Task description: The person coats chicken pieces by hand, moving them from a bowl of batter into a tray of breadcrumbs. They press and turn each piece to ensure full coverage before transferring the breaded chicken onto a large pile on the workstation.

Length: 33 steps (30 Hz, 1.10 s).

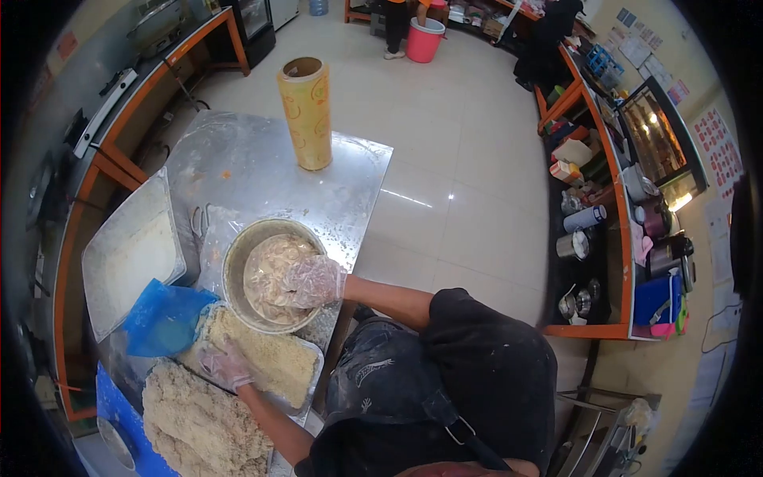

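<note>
My right hand (316, 282), in a clear plastic glove, reaches into a round metal bowl (231, 274). Pale, wet, batter-like strips or pieces (274, 266) fill the bowl, and some cling to the glove; its fingers are partly hidden among them. Also gloved, my left hand (225, 364) rests on coarse pale crumbs (274, 362) in a shallow metal tray (316, 374). Its fingers look spread, with nothing visible held. Beside that hand lies a large heap of browner crumbs or crumb-coated pieces (199, 417).
A blue plastic bag (163, 318) overlaps a tub of white powder (135, 254). On the metal table (238, 159) stands a roll of plastic wrap (306, 111). Orange-framed shelving (624, 262) lines the right side. Farther off, a person stands by a pink bucket (425, 41).
</note>
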Motion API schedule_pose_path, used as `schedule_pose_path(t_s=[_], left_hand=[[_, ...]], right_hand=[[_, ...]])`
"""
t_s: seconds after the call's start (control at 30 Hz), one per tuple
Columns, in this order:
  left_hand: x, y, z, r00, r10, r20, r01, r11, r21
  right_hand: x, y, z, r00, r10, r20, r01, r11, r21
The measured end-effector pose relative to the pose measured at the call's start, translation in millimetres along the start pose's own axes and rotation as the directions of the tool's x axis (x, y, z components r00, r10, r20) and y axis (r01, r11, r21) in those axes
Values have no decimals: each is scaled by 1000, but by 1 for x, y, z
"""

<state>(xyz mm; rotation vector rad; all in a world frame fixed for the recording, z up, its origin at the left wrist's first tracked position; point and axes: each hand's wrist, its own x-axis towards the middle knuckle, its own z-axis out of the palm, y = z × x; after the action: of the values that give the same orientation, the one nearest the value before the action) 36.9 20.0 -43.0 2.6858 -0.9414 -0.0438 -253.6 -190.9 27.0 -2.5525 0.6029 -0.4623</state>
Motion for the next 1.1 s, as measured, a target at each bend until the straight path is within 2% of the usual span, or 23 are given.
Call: schedule_pose_path(t_s=[0.07,0.1,0.13,0.2,0.23,0.3,0.33,0.37,0.4,0.47,0.5,0.53,0.57,0.6,0.63,0.7,0.73,0.8,0.83,0.93,1.03,1.1], left_hand=[[-10,14,-9,1000,-20,-15,21,998,52],[-15,19,-5,997,-51,-57,59,988,140],[-16,23,-3,992,-80,-99,100,969,224],[-9,37,-24,997,-62,50,52,980,193],[-8,44,-32,990,-64,125,42,984,176],[7,51,-38,985,-70,159,60,996,69],[15,38,-48,980,-100,170,95,995,33],[39,-10,-8,986,-20,168,31,998,-60],[44,-32,0,992,-42,123,60,988,-142],[29,-34,-19,983,-168,-72,132,925,-357],[21,-32,-30,966,-219,-137,139,887,-440],[14,-27,-40,960,-226,-165,128,879,-460],[3,-16,-46,967,-213,-142,131,889,-439],[-8,-9,-46,989,-97,-112,59,950,-306],[-19,-2,-47,997,20,-80,-34,984,-175],[-50,51,-59,970,-80,229,73,997,39],[-56,57,-54,952,-51,303,-12,979,204],[-54,58,-59,960,-39,277,-10,985,171],[-58,59,-61,961,-38,272,-5,988,156],[-68,62,-55,904,46,426,-202,922,330],[-72,40,-26,917,102,386,-255,893,370],[-73,35,-7,955,105,277,-200,918,342]], right_hand=[[-2,13,20,987,-97,-128,97,995,-13],[-3,15,21,971,-141,-191,139,990,-25],[-3,16,23,984,-113,-140,111,994,-24],[-3,9,11,998,-58,-27,57,998,-23],[-6,10,13,992,-106,-65,101,993,-65],[-3,15,22,963,-234,-137,214,966,-141],[-6,24,28,914,-340,-224,294,932,-213],[-12,41,42,954,-283,-100,249,932,-266],[-19,57,57,975,-220,27,217,920,-327],[-8,7,-14,901,-373,223,430,837,-338],[-3,7,-14,876,-475,87,477,822,-310],[-3,1,-18,915,-401,43,395,869,-298],[-3,0,-19,926,-375,47,372,881,-292],[1,-1,-19,941,-334,46,332,895,-298],[8,-7,-21,962,-272,-10,263,939,-222],[6,-15,-22,992,-105,-75,101,993,-60],[4,-13,-21,994,-97,-44,95,994,-56],[7,-12,-23,997,-71,1,71,996,-57],[10,-20,-30,996,55,75,-59,997,45],[9,-14,-23,998,-41,-41,42,999,34],[5,3,-16,929,-344,-141,333,938,-93],[4,14,-10,952,-303,-52,298,951,-83]])
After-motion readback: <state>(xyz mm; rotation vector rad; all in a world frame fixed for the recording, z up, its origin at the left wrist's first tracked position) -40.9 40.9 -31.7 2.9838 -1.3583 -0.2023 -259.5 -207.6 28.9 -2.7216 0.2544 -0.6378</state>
